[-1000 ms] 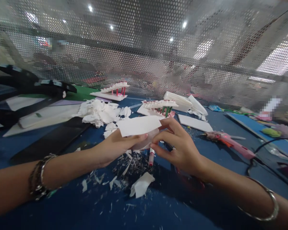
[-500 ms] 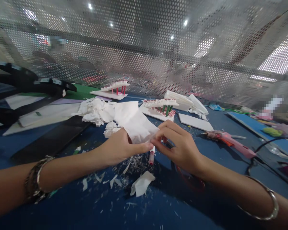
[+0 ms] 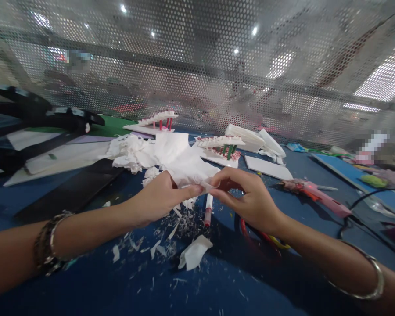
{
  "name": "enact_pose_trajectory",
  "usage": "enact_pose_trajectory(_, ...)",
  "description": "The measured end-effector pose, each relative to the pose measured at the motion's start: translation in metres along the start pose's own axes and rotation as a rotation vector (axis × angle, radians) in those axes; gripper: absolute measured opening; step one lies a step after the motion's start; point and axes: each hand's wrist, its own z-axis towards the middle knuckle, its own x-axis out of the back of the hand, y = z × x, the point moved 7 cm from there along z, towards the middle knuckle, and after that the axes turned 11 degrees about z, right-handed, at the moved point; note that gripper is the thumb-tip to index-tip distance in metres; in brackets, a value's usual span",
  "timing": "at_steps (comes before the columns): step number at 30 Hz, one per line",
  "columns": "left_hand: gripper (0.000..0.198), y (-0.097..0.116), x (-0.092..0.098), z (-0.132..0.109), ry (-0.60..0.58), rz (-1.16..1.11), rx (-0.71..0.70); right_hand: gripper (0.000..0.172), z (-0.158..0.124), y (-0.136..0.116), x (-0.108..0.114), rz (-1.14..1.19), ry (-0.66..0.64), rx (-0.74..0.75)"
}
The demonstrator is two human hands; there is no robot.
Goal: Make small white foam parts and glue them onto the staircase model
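A thin white sheet of paper (image 3: 184, 158) is stretched between my two hands above the blue table. My left hand (image 3: 166, 193) is closed on its lower left part, thumb lying along the near edge. Thumb and fingertips of my right hand (image 3: 246, 195) pinch the sheet's right corner, close to the left thumb. The near edge looks crumpled and curled. Below the hands lies a white marker (image 3: 208, 210) with a red end. A torn white scrap (image 3: 195, 253) and fine white shreds are scattered nearer to me.
Crumpled paper (image 3: 128, 151) is heaped behind the left hand. Two small white stair models (image 3: 228, 142) stand farther back. On the right lies a pink glue gun (image 3: 329, 199) with its cord. A dark flat slab (image 3: 72, 188) is at left; red-handled scissors (image 3: 250, 237) lie under my right forearm.
The paper has spread flatter and tilted away, its near edge now more crumpled. My right hand has turned slightly at the corner, and more of the marker shows.
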Motion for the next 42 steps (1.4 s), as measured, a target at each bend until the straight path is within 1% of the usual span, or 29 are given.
enact_pose_trajectory(3,0.024,0.003,-0.002,0.001,-0.038,0.001,0.003,0.010,-0.001,0.005,0.003,0.024,0.039,-0.071)
enact_pose_trajectory(7,0.025,0.003,-0.001,0.001,-0.074,0.063,0.009,0.011,-0.003,0.007,0.005,0.008,0.090,-0.113)
enact_pose_trajectory(9,0.027,0.003,0.000,0.002,-0.104,0.079,-0.003,0.009,-0.004,0.005,0.006,-0.005,0.119,-0.107)
enact_pose_trajectory(12,0.031,0.002,0.001,0.002,-0.158,0.088,-0.004,0.004,-0.004,-0.003,0.008,-0.080,0.124,-0.038)
enact_pose_trajectory(15,0.031,0.000,0.003,0.002,-0.174,0.096,0.028,0.006,-0.001,-0.015,0.007,-0.144,0.056,0.088)
enact_pose_trajectory(17,0.025,0.001,0.002,0.001,-0.187,0.055,0.035,0.007,0.000,-0.021,0.004,-0.125,-0.021,0.178)
enact_pose_trajectory(19,0.017,0.002,-0.001,0.001,-0.225,-0.010,0.028,0.005,0.001,-0.026,0.003,-0.088,-0.095,0.247)
enact_pose_trajectory(22,0.012,0.004,-0.007,-0.001,-0.305,-0.099,0.007,0.007,0.000,-0.029,0.002,-0.062,-0.156,0.298)
enact_pose_trajectory(25,0.014,0.004,-0.009,-0.002,-0.349,-0.122,-0.005,0.007,-0.002,-0.031,0.003,-0.077,-0.152,0.313)
enact_pose_trajectory(29,0.015,0.004,-0.010,-0.002,-0.362,-0.082,0.009,0.006,-0.002,-0.032,0.004,-0.127,-0.119,0.308)
enact_pose_trajectory(34,0.017,0.007,-0.008,0.000,-0.307,-0.033,0.005,0.002,-0.002,-0.034,0.004,-0.215,-0.087,0.329)
enact_pose_trajectory(38,0.015,0.009,-0.007,-0.001,-0.312,-0.014,0.014,0.007,-0.003,-0.034,0.003,-0.275,-0.110,0.318)
enact_pose_trajectory(42,0.017,0.013,-0.006,-0.002,-0.317,0.051,-0.026,0.009,-0.003,-0.033,0.007,-0.286,-0.051,0.273)
